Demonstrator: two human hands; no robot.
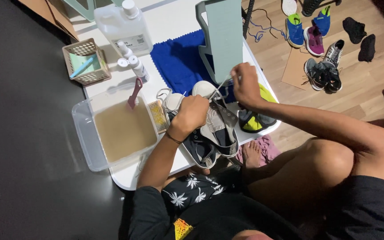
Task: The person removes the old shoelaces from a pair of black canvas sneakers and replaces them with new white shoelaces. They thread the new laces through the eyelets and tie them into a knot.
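Sneaker (214, 129) | left hand (193, 113) closed, gripping it | right hand (245, 84) pinching its lace (222, 86), pulled taut

a royal-blue cloth (178, 60), a murky tan water tub (83, 133), black shorts (192, 189) with white palm print, a grey-and-white sneaker (218, 129)

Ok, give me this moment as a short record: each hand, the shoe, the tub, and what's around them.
left hand: closed on the sneaker, pressing it to the table
right hand: raised, pinching a shoelace pulled up from the sneaker
sneaker: dark with white toe cap, lying on the white table
tub: clear plastic, holds murky brown water, red-handled brush standing in it
nearby: blue cloth, big clear jug, basket
floor: several shoes
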